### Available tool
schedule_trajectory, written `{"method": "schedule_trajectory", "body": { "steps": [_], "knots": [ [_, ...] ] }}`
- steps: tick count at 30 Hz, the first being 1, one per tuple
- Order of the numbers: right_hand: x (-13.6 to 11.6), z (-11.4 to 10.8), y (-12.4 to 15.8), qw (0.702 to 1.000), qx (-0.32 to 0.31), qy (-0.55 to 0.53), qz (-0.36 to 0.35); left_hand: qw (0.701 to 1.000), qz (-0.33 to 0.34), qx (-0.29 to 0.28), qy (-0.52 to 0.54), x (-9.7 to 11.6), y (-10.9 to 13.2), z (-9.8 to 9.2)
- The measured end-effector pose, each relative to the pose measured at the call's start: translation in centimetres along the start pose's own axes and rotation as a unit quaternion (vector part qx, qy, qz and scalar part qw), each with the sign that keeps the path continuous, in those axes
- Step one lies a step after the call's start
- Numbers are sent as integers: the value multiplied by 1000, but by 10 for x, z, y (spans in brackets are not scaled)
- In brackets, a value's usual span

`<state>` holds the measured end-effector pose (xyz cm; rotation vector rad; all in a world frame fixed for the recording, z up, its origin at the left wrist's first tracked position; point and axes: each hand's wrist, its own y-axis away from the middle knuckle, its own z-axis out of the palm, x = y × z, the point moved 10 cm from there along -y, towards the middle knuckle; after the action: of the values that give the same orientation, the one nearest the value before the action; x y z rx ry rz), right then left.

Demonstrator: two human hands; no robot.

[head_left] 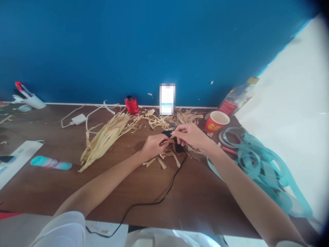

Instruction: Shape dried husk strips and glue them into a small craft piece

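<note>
My left hand [153, 145] and my right hand [190, 134] meet over the middle of the table, both with fingers closed. Between their fingertips is a small brownish strip of dried husk [171, 137], pinched from both sides; its exact shape is hard to make out. Just beneath and behind the hands sits a black object [180, 146] with a cord, largely hidden by the fingers. Cut husk scraps [160, 160] lie around and under it. To the left of my left hand rests a bundle of pale dried corn husks [106, 139].
A lit phone [167, 99] leans on the blue wall beside a red spool-like item [131, 104]. Right of my hands are a red paper cup [217, 121], a tilted bottle [238, 97] and tangled teal ribbon [257, 161]. A black cord [154, 203] crosses the table front. A teal roll [51, 163] lies left.
</note>
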<state>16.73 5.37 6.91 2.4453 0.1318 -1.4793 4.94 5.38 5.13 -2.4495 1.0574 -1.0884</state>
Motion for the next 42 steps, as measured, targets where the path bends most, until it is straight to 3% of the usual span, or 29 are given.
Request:
{"method": "schedule_trajectory", "body": {
  "steps": [8,14,21,25,28,34,38,42],
  "knots": [
    [-6,-7,1,1000,6,-11,-17,999,24,19,29,4,0,-7],
    [-9,-7,2,1000,7,2,-23,995,44,73,43,6,1,-16],
    [-21,-10,1,991,16,94,-95,996,-19,20,87,-3,-3,-9],
    [-42,-7,7,946,54,247,-204,980,-91,-32,175,-13,-5,-1],
    [-49,0,10,919,53,297,-255,951,-129,-70,271,-21,-4,11],
    [-50,-5,10,939,32,214,-268,904,-142,-108,389,-28,-6,25],
    [-48,-7,8,950,27,169,-262,892,-131,-116,417,-28,-8,26],
    [-53,-5,10,942,40,169,-288,888,-120,-121,427,-26,-10,24]
  ]
}}
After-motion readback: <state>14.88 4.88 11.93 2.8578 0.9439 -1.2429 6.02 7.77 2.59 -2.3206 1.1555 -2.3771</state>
